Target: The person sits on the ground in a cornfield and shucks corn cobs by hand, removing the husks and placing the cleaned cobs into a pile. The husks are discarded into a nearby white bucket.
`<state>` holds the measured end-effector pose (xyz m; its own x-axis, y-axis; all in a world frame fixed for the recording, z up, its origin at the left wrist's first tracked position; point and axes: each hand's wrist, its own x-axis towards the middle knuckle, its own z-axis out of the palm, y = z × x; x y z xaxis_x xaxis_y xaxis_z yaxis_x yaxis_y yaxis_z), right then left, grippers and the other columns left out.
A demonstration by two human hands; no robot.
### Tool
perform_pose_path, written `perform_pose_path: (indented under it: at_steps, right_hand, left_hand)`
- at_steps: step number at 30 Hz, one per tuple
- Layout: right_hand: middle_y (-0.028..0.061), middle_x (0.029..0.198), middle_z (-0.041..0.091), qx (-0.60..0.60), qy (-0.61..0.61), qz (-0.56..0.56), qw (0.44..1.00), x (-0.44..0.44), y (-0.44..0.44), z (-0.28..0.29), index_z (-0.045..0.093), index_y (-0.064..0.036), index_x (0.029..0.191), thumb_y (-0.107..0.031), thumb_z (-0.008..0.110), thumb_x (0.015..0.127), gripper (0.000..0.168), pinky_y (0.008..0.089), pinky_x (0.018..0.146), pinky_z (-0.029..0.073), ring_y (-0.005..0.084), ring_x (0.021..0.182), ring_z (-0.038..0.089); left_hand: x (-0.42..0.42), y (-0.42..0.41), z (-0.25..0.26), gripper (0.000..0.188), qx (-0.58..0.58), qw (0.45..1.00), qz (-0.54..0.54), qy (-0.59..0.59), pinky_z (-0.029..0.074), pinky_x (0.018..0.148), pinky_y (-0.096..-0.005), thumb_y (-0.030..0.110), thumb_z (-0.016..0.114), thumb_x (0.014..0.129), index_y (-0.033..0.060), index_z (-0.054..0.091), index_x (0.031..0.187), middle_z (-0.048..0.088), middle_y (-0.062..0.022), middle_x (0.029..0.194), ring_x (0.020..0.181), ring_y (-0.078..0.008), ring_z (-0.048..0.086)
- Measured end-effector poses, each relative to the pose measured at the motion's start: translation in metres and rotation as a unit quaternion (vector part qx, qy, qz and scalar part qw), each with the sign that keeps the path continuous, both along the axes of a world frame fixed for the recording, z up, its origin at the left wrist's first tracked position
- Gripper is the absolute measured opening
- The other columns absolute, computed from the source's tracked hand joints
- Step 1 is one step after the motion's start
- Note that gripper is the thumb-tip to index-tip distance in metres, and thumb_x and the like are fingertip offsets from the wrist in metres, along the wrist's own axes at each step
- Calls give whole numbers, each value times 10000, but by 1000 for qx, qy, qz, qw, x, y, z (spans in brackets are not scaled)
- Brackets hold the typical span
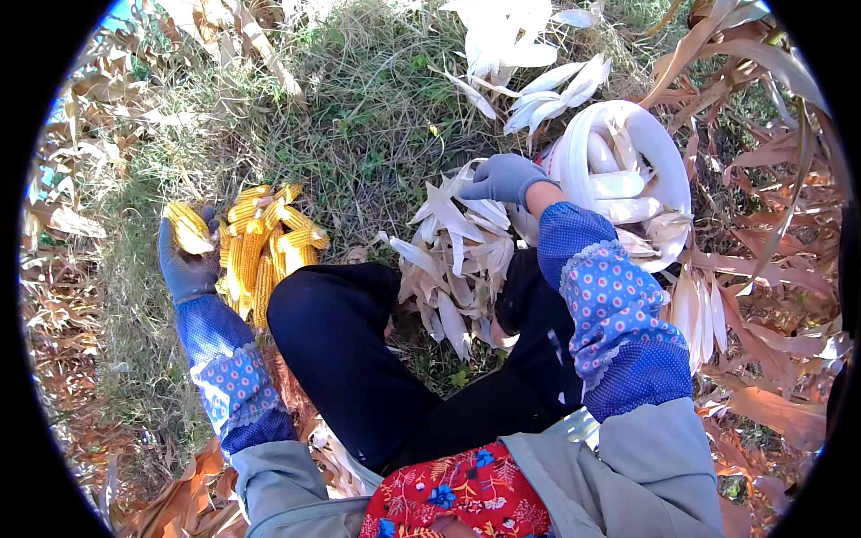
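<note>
My left hand, in a grey glove, holds a yellow husked corn ear at the left side of a heap of bare corn ears. The heap lies on the grass beside my bent knee. My right hand, gloved too, is over a pile of pale corn husks between my legs. Its fingers are bent, and whether they grip a husk is hidden. Close to its right stands a white sack with a rolled rim, with ears in pale husks inside.
Loose white husks lie in bright sun beyond the sack. Dry corn stalks and leaves crowd the right side. More dry leaves cover the ground at far left. Dry grass spreads ahead of me.
</note>
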<state>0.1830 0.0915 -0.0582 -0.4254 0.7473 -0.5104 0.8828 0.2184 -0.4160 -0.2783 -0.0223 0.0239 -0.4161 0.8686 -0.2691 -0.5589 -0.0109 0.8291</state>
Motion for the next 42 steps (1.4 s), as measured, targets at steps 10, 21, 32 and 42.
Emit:
perform_pose_path:
  at_steps: [10,21,32,42]
  right_hand:
    - [94,984,672,-16,105,4,994,-3,0,-66,667,-172,1070,-317,564,765,353,360,827,477,262,924,628]
    - [101,817,671,59,96,138,984,-26,-49,21,712,-156,848,-322,625,694,242,410,695,498,297,758,638]
    - [144,927,662,211,73,-385,896,161,-20,35,660,-96,1015,-393,565,793,383,387,816,472,298,892,620]
    - [223,1246,509,143,125,-354,916,172,9,-77,372,8,1326,-402,748,618,901,363,962,388,346,1134,505]
  left_hand:
    - [136,28,20,512,1,971,-180,157,420,976,-428,281,572,879,2,427,1283,508,-199,1227,1153,-331,496]
    - [258,49,-66,327,2,559,-476,679,491,722,-388,221,607,785,126,577,1097,641,-168,855,822,-339,628]
    - [273,46,-50,336,39,474,-497,726,487,726,-435,328,580,796,150,577,1081,642,-134,894,837,-335,621]
    - [282,54,-42,378,65,511,-472,716,487,729,-406,334,601,776,131,588,1094,640,-114,950,860,-323,619]
